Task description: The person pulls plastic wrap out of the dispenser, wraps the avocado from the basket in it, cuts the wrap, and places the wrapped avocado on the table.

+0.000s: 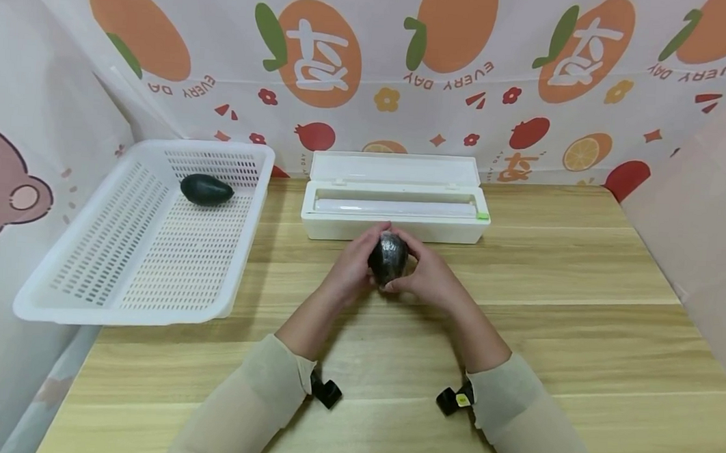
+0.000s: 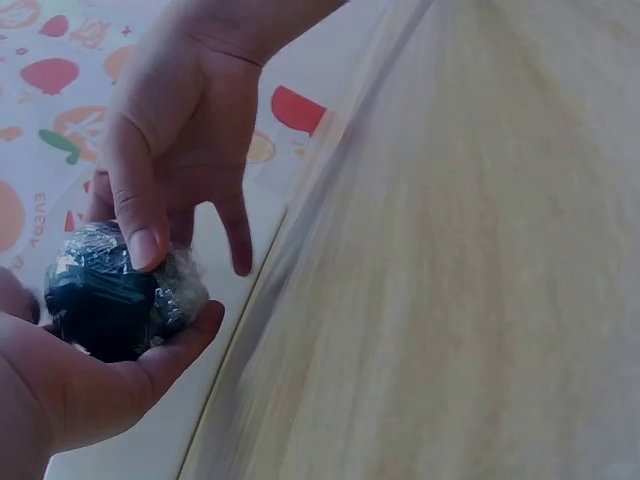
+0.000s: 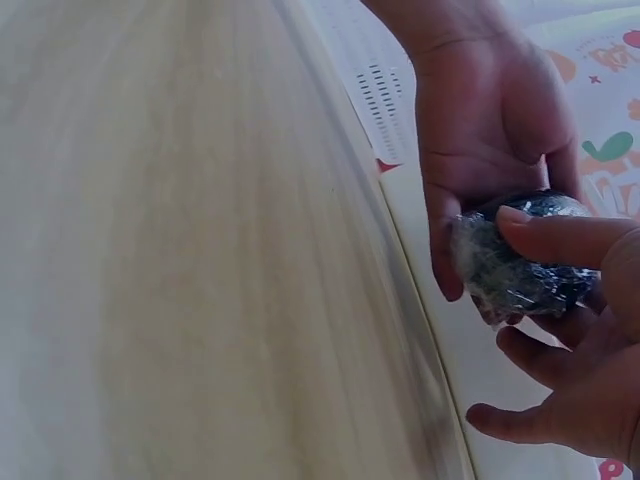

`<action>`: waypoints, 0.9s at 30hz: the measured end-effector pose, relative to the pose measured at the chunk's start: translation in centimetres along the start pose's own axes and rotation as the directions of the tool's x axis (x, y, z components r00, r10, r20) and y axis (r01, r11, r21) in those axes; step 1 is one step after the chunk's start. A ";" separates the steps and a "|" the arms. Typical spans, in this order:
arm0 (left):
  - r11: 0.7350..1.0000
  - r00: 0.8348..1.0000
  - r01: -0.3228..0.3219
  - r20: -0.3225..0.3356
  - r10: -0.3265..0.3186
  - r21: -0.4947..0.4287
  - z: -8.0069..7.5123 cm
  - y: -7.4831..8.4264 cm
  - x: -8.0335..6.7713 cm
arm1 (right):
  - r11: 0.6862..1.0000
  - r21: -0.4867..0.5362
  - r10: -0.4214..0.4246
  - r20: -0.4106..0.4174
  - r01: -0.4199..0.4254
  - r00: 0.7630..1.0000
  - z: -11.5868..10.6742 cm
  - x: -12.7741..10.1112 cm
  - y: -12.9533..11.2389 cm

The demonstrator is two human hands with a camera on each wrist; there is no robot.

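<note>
Avocado point(image 1: 388, 257), film-wrapped, sits between both hands just above the tabletop's middle, right in front of the dispenser. Left hand point(image 1: 351, 263) cups it from the left, fingers curled around; right hand point(image 1: 425, 274) clasps the other side, thumb pressing the film on top. Looks like the wrap-sealing step: film is on, being smoothed tight. Next move likely calls for pressing down loose ends, keeping both grips firm so it doesn't slip.

Table point(image 1: 580, 320): light wood planks. Dispenser point(image 1: 395, 197) at the far edge, lid open. White basket point(image 1: 119, 289) overhangs the left edge, a second avocado point(image 1: 207, 189) lying in its far end. Fruit-print sheeting point(image 1: 469, 75) behind.
</note>
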State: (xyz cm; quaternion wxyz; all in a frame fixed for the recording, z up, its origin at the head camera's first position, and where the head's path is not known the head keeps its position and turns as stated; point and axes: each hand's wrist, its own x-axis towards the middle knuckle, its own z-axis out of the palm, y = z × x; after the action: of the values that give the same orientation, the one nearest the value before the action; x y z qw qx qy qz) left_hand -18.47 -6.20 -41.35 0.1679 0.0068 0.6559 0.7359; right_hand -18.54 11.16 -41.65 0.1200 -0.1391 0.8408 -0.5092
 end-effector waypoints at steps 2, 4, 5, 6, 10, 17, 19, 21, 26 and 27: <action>1.000 1.000 -0.020 -0.001 0.020 0.003 0.1 0.0 0.0 | 0.999 0.043 0.004 0.012 -0.005 1.000 -0.1 0.1 0.1; 0.999 0.999 -0.035 0.000 0.035 0.021 0.1 0.1 0.1 | 0.997 0.076 0.003 0.025 -0.005 1.000 -0.1 0.1 0.2; 0.999 0.999 -0.044 0.005 0.044 0.028 0.1 0.1 0.1 | 0.996 0.091 -0.002 0.032 -0.001 0.999 -0.2 0.1 0.3; 0.999 0.999 -0.043 0.010 0.043 0.019 0.0 0.1 0.1 | 0.995 0.102 -0.008 0.036 0.005 0.999 -0.2 0.1 0.3; 0.993 1.000 0.006 0.010 -0.005 -0.119 -0.2 0.5 0.0 | 0.992 0.108 -0.070 0.048 0.065 0.996 -0.3 0.0 0.6; 0.968 0.999 0.037 0.027 -0.032 -0.250 -0.3 0.7 0.0 | 0.992 0.025 -0.129 0.093 0.127 0.987 -0.9 -0.3 0.6; 0.967 0.999 0.035 0.021 -0.030 -0.252 -0.3 0.7 0.0 | 0.994 0.022 -0.110 0.103 0.108 0.989 -1.3 -0.5 0.5; 0.965 1.000 0.023 -0.012 -0.027 -0.262 -0.3 0.7 0.1 | 0.996 0.043 -0.087 0.059 0.084 0.994 -1.5 -0.5 0.2; 0.962 0.990 -0.065 -0.136 0.029 -0.266 -0.3 0.8 0.2 | 0.949 0.312 0.005 -0.140 0.039 0.990 -1.5 -0.6 -0.9; 0.963 0.989 -0.080 -0.141 0.044 -0.258 -0.2 0.8 0.2 | 0.923 0.384 0.018 -0.141 0.038 0.990 -1.3 -0.6 -1.1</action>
State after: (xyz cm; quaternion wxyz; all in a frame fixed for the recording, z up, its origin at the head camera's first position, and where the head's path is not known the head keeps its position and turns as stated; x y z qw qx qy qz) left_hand -18.92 -6.42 -40.66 0.0997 -0.0447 0.5619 0.8200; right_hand -18.25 11.93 -40.01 0.0823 -0.0805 0.7301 -0.6736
